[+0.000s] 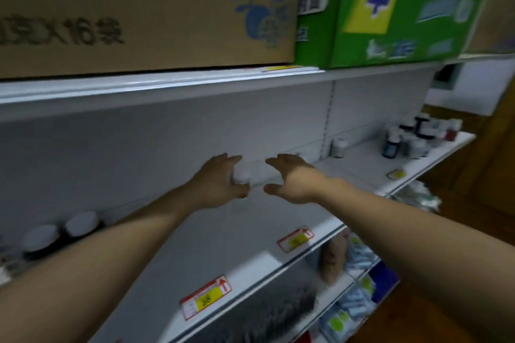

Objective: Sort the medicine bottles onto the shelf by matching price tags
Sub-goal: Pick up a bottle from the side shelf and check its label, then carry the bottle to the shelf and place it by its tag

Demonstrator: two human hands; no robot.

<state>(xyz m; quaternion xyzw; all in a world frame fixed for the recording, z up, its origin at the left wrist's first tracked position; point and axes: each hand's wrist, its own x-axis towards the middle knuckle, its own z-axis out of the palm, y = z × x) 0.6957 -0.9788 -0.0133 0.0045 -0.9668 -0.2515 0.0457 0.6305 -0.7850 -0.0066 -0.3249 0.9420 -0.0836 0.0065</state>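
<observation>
the left hand is curled round a white medicine bottle at the back of the shelf, well behind the yellow price tag on the front edge. the right hand is spread wide, thumb low, holding nothing. a pale shape between the 2 hands may be another bottle, but it is too blurred to tell. my judgement of the risks: white on white, a neighbour could be knocked over if the right hand closes in, and at this reach the tag is hard to read, so the bottle could land at the wrong price.
</observation>
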